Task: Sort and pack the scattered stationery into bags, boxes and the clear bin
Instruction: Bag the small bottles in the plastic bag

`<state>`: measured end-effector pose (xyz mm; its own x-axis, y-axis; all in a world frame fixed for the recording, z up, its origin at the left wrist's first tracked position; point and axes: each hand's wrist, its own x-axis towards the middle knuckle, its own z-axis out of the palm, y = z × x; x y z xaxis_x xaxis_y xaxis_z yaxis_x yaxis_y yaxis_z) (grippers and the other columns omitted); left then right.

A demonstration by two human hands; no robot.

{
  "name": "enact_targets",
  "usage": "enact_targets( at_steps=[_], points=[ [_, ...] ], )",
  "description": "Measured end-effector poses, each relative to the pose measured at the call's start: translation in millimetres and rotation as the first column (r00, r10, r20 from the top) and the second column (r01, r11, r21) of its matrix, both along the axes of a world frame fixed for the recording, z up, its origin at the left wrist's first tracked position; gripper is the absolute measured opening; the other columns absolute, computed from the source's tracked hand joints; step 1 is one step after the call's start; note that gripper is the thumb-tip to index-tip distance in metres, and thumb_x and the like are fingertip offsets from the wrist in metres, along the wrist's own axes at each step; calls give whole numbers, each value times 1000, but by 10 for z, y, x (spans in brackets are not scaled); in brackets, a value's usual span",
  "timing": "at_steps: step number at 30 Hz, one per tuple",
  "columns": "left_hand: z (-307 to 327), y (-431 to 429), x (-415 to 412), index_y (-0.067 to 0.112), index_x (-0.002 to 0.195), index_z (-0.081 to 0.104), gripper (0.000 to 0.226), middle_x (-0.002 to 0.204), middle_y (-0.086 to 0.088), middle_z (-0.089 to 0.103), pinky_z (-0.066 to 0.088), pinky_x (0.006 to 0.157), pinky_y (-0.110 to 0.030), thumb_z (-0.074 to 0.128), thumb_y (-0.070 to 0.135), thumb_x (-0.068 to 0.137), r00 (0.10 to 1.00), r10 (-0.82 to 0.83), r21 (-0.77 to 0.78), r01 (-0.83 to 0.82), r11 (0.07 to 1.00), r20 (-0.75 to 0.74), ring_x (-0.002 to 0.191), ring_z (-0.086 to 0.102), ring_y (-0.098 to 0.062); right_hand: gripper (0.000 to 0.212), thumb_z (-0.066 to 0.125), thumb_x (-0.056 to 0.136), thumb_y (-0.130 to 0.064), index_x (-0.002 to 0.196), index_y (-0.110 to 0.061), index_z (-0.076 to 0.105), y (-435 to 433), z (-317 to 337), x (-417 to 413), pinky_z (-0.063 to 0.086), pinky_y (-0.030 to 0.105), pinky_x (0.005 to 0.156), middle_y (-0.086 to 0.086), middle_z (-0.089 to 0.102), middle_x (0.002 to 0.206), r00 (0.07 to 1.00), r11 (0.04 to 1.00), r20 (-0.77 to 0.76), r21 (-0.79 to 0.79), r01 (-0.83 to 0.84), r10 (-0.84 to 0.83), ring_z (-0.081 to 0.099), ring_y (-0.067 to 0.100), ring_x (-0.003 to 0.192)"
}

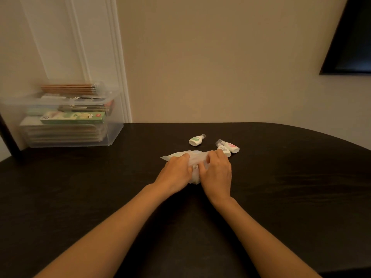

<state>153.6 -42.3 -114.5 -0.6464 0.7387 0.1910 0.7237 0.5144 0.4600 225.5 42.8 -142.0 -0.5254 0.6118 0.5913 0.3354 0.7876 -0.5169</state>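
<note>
A small clear plastic bag with pale items inside lies on the dark table at the middle. My left hand grips its left part and my right hand grips its right part, fingers curled over the plastic. Just beyond lie three small white bottles: one with a green label to the left, one with a pink label and another beside it, close to my right fingertips. The bag's contents are mostly hidden under my hands.
A clear bin stands at the table's back left against the wall, holding a green box, pencils and flat packs. A dark screen hangs at the upper right. The table's curved edge runs along the right.
</note>
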Motion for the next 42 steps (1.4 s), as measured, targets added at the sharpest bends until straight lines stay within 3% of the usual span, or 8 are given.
enact_targets(
  at_steps=[7, 13, 18, 29, 32, 36, 40, 42],
  points=[
    [-94, -31, -150, 21, 68, 35, 26, 73, 1, 45, 29, 50, -29, 50, 32, 86, 992, 71, -7, -71, 997, 102, 65, 43, -16, 11, 57, 88, -10, 85, -17, 65, 177, -34, 50, 43, 22, 80, -4, 54, 95, 949, 897, -12, -321, -303, 316, 52, 9, 93],
    [-47, 24, -168, 22, 64, 36, 36, 67, 5, 42, 25, 47, -23, 59, 40, 84, 993, 115, -94, -111, 989, 35, 59, 39, -8, 39, 44, 80, 10, 68, -24, 59, 230, -6, 58, 42, 17, 70, -3, 58, 89, 937, 741, -168, -575, -346, 307, 54, 8, 85],
    [-79, 33, -200, 17, 61, 41, 34, 73, -2, 47, 31, 50, -26, 62, 31, 82, 982, 176, -47, -173, 984, 61, 75, 50, -21, 41, 40, 76, 17, 89, -22, 47, 227, 26, 63, 43, 13, 54, 2, 52, 75, 900, 603, -309, -668, -436, 309, 50, 10, 68],
    [-157, 24, -144, 9, 116, 45, 26, 115, -13, 54, 43, 69, -30, 49, 12, 91, 942, 335, 81, -332, 940, -28, 102, 56, -28, 28, 48, 68, 13, 50, -2, 62, 141, 29, 79, 45, 23, 65, 5, 58, 66, 814, 552, -183, -651, -521, 552, 52, 12, 70],
    [-149, 1, -164, 10, 113, 37, 24, 114, -13, 52, 43, 70, -32, 46, 14, 91, 930, 361, 190, -367, 911, 63, 100, 54, -28, 14, 52, 66, -11, 64, -3, 64, 111, 18, 63, 39, 13, 66, 1, 55, 91, 825, 555, -238, -641, -530, 513, 48, 2, 84],
    [-121, 41, -217, 7, 114, 41, 25, 116, -14, 50, 46, 77, -37, 47, 15, 91, 908, 399, 87, -412, 907, 130, 103, 53, -29, 56, 57, 73, -19, 128, -9, 50, 179, 27, 10, 35, 13, 69, 0, 37, 138, 864, 464, -263, -757, -460, 429, 37, 6, 107],
    [-116, 121, -282, 5, 117, 42, 29, 120, -16, 50, 41, 74, -33, 50, 18, 92, 909, 414, -74, -410, 909, 55, 109, 51, -31, 41, 53, 84, -17, 111, 13, 57, 147, 23, 39, 39, 38, 98, 14, 43, 140, 837, 494, -192, -732, -470, 512, 48, 22, 111],
    [-124, 115, -339, 7, 103, 50, 14, 112, -14, 54, 41, 68, -30, 49, 16, 92, 910, 414, -96, -411, 907, 14, 97, 54, -26, 27, 51, 87, -12, 99, 7, 65, 152, 5, 31, 39, 27, 89, 5, 37, 146, 838, 479, -215, -738, -476, 502, 44, 13, 110]
  ],
)
